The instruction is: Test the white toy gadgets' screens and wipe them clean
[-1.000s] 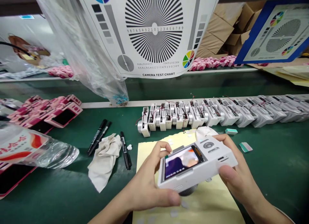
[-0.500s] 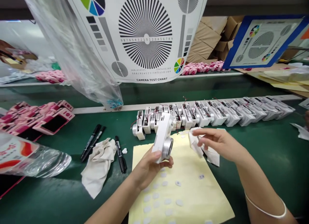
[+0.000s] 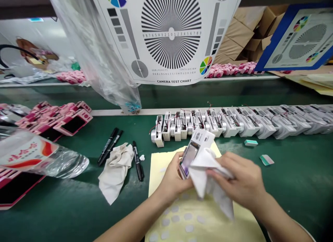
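A small white camera (image 3: 202,137) is tilted in my left hand (image 3: 173,179), its screen side turned toward me. My fingers wrap round its lower left edge. In my right hand (image 3: 240,177) is a white cloth (image 3: 204,162), pinched between thumb and fingers. The cloth lies against the camera's back and covers part of the screen. Below both hands a yellow sheet (image 3: 208,223) with several pale stickers rests on the green table.
A row of open white camera bodies (image 3: 231,122) with loose wires runs along the back. At left are pink cameras (image 3: 74,122), a water bottle (image 3: 47,153), black markers (image 3: 137,160) and a crumpled cloth (image 3: 117,169). A camera test chart (image 3: 171,75) hangs ahead.
My right hand has picked up the white cloth from the table and brought it left onto the camera. My left hand has turned the camera so its screen faces me. The view has shifted.
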### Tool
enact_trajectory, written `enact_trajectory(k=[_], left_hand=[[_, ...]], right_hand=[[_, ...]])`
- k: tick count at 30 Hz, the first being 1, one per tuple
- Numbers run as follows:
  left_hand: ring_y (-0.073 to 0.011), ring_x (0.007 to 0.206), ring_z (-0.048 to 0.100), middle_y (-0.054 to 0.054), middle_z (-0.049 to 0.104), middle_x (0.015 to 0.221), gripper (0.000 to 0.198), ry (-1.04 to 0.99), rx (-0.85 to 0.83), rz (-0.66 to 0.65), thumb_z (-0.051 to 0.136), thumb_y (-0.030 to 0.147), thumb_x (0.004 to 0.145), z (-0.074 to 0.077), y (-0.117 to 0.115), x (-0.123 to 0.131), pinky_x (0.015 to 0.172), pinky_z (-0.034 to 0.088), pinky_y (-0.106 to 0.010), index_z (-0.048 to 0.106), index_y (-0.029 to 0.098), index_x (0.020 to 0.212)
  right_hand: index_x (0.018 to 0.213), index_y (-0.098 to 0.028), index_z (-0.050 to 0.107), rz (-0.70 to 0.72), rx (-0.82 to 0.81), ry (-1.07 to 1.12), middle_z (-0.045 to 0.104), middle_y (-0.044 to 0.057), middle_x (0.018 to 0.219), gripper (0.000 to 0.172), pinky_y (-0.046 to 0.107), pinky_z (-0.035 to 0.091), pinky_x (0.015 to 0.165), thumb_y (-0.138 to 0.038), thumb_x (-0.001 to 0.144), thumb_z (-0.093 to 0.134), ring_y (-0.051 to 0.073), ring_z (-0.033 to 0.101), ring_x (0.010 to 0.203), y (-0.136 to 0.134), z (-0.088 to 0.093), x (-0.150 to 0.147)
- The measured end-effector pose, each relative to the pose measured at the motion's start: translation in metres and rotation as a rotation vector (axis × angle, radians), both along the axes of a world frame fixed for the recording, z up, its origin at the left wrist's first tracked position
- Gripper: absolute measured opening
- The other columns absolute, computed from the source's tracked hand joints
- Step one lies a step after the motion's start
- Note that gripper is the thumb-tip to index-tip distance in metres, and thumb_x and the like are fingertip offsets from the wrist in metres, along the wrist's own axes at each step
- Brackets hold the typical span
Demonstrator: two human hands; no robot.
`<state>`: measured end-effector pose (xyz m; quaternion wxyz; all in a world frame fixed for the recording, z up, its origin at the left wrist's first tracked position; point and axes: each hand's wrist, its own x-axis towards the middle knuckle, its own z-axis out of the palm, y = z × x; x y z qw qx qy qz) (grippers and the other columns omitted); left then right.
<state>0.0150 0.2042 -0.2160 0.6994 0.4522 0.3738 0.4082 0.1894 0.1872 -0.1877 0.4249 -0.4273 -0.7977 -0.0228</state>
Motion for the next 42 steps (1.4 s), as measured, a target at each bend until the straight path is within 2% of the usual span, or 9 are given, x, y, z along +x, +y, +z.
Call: enact_trajectory(k=[4, 15, 23, 25, 28, 30, 34, 37, 42], left_hand=[[-0.0197, 0.086, 0.053, -0.005, 0.056, 0.095, 0.063, 0.098, 0.045, -0.014, 0.077, 0.029, 0.05, -0.001, -0.006, 0.003, 0.074, 0.04, -0.027, 0.045, 0.016, 0.103], [-0.0206, 0.084, 0.054, -0.005, 0.058, 0.096, 0.059, 0.148, 0.138, 0.004, 0.074, 0.028, 0.056, 0.011, -0.007, -0.002, 0.07, 0.041, -0.026, 0.046, 0.017, 0.106], [-0.0189, 0.076, 0.053, -0.007, 0.057, 0.097, 0.064, -0.001, 0.028, -0.088, 0.073, 0.041, 0.056, 0.009, -0.009, -0.007, 0.069, 0.039, -0.03, 0.046, 0.016, 0.109], [-0.0194, 0.077, 0.053, -0.007, 0.057, 0.095, 0.064, 0.011, 0.037, -0.074, 0.072, 0.04, 0.057, 0.009, -0.008, -0.006, 0.07, 0.04, -0.03, 0.046, 0.016, 0.11], [-0.0229, 0.088, 0.053, -0.006, 0.057, 0.1, 0.064, 0.065, 0.101, -0.042, 0.075, 0.034, 0.054, 0.008, -0.007, -0.004, 0.075, 0.04, -0.029, 0.047, 0.017, 0.11], [-0.0246, 0.092, 0.053, -0.006, 0.058, 0.102, 0.064, 0.097, 0.153, -0.039, 0.077, 0.03, 0.052, 0.007, -0.007, -0.003, 0.077, 0.04, -0.029, 0.048, 0.018, 0.108], [-0.0231, 0.085, 0.053, -0.006, 0.056, 0.097, 0.061, 0.084, 0.14, -0.13, 0.073, 0.036, 0.055, 0.01, -0.01, -0.002, 0.072, 0.039, -0.028, 0.048, 0.018, 0.107], [-0.0218, 0.082, 0.051, -0.007, 0.055, 0.097, 0.061, 0.018, 0.138, -0.283, 0.073, 0.039, 0.054, 0.013, -0.013, -0.003, 0.069, 0.037, -0.028, 0.049, 0.017, 0.106], [-0.0192, 0.076, 0.05, -0.007, 0.054, 0.093, 0.068, -0.12, 0.111, -0.423, 0.071, 0.046, 0.055, 0.009, -0.008, -0.007, 0.065, 0.037, -0.028, 0.047, 0.017, 0.111]], right_hand=[[0.061, -0.016, 0.052, -0.087, 0.15, -0.06, 0.046, 0.0, 0.051, 0.022, 0.025, 0.028, 0.046, -0.02, 0.082, 0.053, 0.012, 0.039, 0.047, 0.0, -0.006, -0.017], [0.069, -0.019, 0.049, -0.039, 0.053, -0.028, 0.048, -0.001, 0.056, 0.013, 0.025, 0.03, 0.046, -0.019, 0.081, 0.05, 0.012, 0.042, 0.048, -0.003, -0.004, -0.02], [0.082, -0.021, 0.055, -0.391, 0.167, 0.391, 0.052, -0.001, 0.068, 0.006, 0.025, 0.038, 0.047, -0.018, 0.078, 0.058, 0.012, 0.046, 0.054, 0.0, 0.0, 0.009], [0.085, -0.022, 0.057, -0.302, 0.215, 0.397, 0.055, 0.001, 0.073, 0.01, 0.026, 0.042, 0.051, -0.018, 0.076, 0.059, 0.014, 0.051, 0.06, -0.005, -0.001, 0.005], [0.082, -0.021, 0.057, -0.023, 0.184, 0.179, 0.056, 0.002, 0.069, 0.012, 0.025, 0.042, 0.05, -0.013, 0.073, 0.057, 0.014, 0.053, 0.06, -0.01, -0.004, -0.01], [0.08, -0.022, 0.057, 0.039, 0.185, 0.039, 0.053, 0.001, 0.064, 0.012, 0.025, 0.041, 0.047, -0.012, 0.073, 0.053, 0.013, 0.05, 0.055, -0.007, -0.006, -0.016], [0.076, -0.021, 0.054, -0.362, 0.162, 0.134, 0.051, 0.002, 0.063, 0.003, 0.026, 0.039, 0.05, -0.022, 0.079, 0.053, 0.014, 0.048, 0.055, 0.013, -0.003, 0.006], [0.07, -0.02, 0.049, -0.66, 0.113, 0.348, 0.046, -0.001, 0.061, 0.015, 0.026, 0.036, 0.052, -0.03, 0.078, 0.056, 0.014, 0.045, 0.055, 0.028, 0.003, 0.038], [0.069, -0.019, 0.043, -0.779, 0.161, 0.496, 0.042, -0.003, 0.06, 0.02, 0.025, 0.033, 0.053, -0.025, 0.072, 0.061, 0.012, 0.04, 0.054, 0.03, 0.009, 0.061]])
